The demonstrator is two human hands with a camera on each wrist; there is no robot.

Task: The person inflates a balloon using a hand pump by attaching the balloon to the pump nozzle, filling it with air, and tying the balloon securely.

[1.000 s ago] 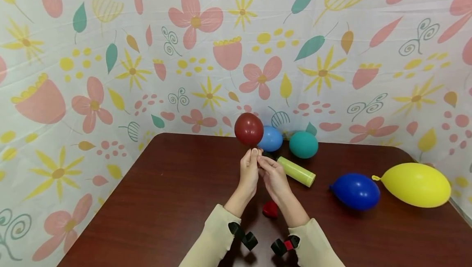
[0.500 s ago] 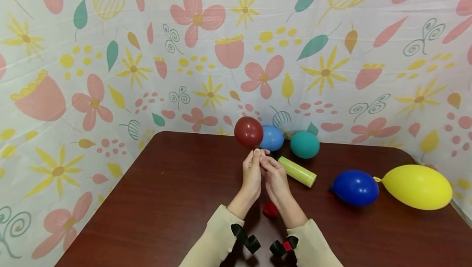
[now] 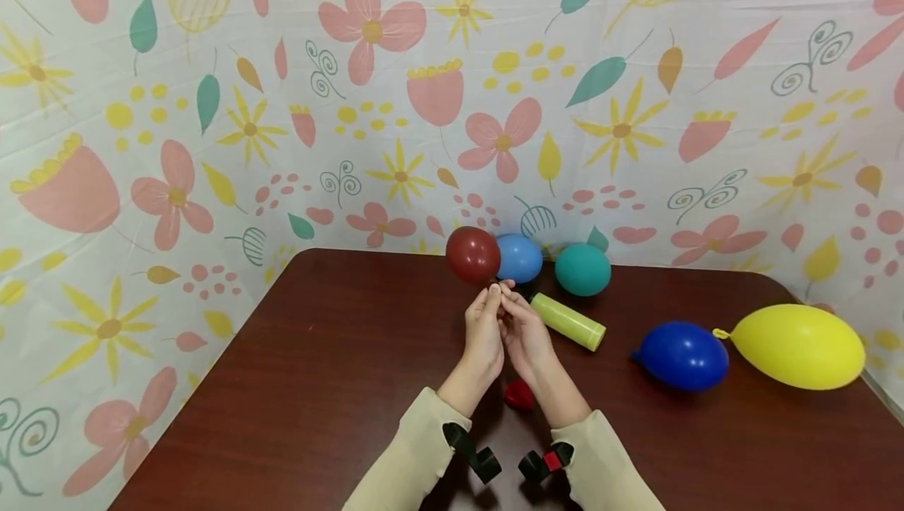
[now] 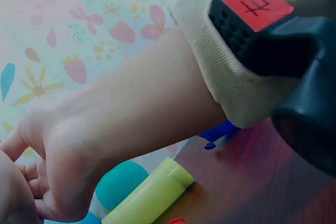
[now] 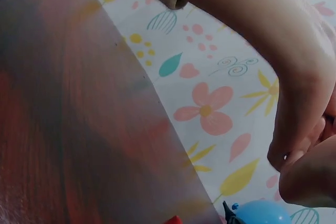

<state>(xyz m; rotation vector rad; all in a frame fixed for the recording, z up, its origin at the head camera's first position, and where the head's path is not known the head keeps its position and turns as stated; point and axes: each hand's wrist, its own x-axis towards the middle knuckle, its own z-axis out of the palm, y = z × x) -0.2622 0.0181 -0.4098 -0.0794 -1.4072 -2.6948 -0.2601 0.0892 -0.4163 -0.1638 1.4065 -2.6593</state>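
A small inflated dark red balloon (image 3: 472, 254) stands above my two hands, neck down. My left hand (image 3: 483, 330) pinches at its neck between thumb and fingers. Close against it, my right hand (image 3: 527, 338) also pinches there with its fingertips. The fingers overlap and hide most of the neck. In the left wrist view the right hand (image 4: 65, 171) is seen from its wrist side, bent toward the other hand. The right wrist view shows the left hand (image 5: 304, 114), but the balloon is out of that frame.
Behind the hands lie a light blue balloon (image 3: 520, 258), a teal balloon (image 3: 582, 269) and a lime-green balloon pump (image 3: 568, 322). Farther right are a dark blue balloon (image 3: 682, 355) and a yellow balloon (image 3: 798, 347). A red object (image 3: 519, 395) lies under the right wrist on the brown table (image 3: 304, 385).
The dark red balloon has sunk slightly and shifted a little left. My hands have drawn closer together, with the fingers working at its neck. The things on the table stay put.
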